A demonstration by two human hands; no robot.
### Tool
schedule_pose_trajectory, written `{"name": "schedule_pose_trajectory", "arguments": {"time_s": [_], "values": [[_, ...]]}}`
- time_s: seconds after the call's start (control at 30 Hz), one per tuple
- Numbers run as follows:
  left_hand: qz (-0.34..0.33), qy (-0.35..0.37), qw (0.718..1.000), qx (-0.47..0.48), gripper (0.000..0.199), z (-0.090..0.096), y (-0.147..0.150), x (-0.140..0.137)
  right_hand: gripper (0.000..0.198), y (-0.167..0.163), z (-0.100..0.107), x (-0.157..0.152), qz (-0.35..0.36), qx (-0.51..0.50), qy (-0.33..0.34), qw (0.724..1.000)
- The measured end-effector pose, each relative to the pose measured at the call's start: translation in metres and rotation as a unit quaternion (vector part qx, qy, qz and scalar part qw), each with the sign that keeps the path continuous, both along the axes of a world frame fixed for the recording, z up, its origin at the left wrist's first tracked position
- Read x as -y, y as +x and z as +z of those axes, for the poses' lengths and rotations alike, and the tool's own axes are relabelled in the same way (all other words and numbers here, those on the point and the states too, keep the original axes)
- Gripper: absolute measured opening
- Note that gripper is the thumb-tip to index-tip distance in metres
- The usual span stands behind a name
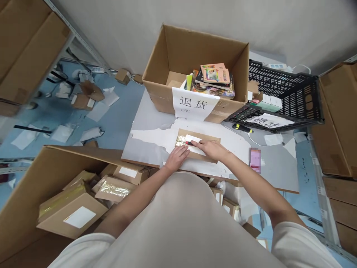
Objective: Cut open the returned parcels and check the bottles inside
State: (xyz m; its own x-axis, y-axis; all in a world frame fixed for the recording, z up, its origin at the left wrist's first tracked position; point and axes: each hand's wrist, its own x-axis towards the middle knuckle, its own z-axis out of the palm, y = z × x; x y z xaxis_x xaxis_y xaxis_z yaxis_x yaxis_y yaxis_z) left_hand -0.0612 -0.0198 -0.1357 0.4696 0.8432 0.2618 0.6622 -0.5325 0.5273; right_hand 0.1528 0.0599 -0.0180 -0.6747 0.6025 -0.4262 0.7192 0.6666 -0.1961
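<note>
Our right hand (211, 149) is closed around a red-and-black cutter (189, 143), its thin tip at the shiny tape (180, 139) on the left end of a small carton (198, 155). The carton lies beneath both our hands, close to the bench's (275, 171) near edge and roughly midway along it. Our left hand (176, 158) is unclenched, fingers laid on the carton's near-left corner, just beside the cutter.

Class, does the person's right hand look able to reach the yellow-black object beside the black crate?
Probably yes: nothing seems to stand between the right hand and the yellow-black object, though that hand holds a red tool.
</note>
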Motion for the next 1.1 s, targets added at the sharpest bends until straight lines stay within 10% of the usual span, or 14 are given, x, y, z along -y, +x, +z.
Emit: {"name": "schedule_pose_trajectory", "arguments": {"time_s": [0.9,1.1], "values": [[-0.002,0.031,0.997,-0.077,0.032,-0.002,-0.001,-0.005,0.059,-0.012,0.024,0.025,0.003,0.148,0.084,0.985],[0.007,0.039,0.995,-0.092,0.033,-0.004,0.000,-0.001,0.055,0.034,0.037,0.022,0.014,0.201,0.052,0.978]]}}
